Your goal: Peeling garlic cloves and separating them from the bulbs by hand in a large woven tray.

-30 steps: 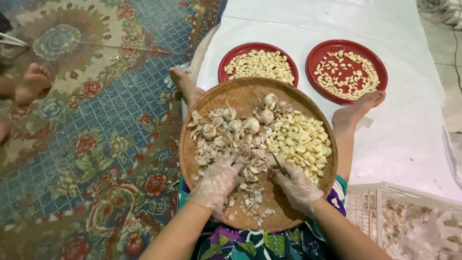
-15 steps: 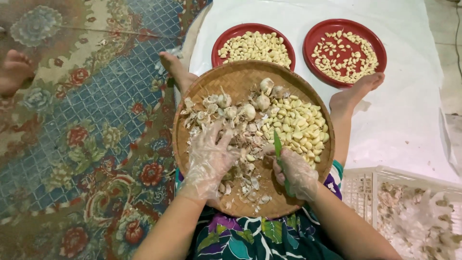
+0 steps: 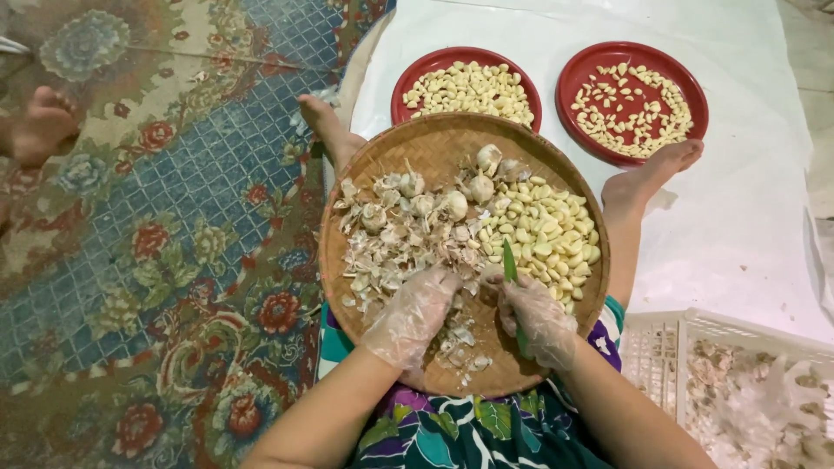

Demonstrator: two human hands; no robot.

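On a patterned floor rug, a round woven bamboo tray (image 3: 417,152) rests on my lap — my gloved left hand (image 3: 415,314) pinches garlic skins (image 3: 391,252); my right hand (image 3: 537,317) grips a small green-handled knife (image 3: 511,265), best kept angled away.

Two red plates on a white sheet (image 3: 756,217): left plate (image 3: 408,80) heaped with peeled cloves, right plate (image 3: 691,97) thinly covered. White plastic crate (image 3: 669,334) at lower right, holding skins and scraps. Patterned floral carpet (image 3: 156,260) covers the floor at left. Another person's bare foot (image 3: 36,128) rests on the carpet at far left.
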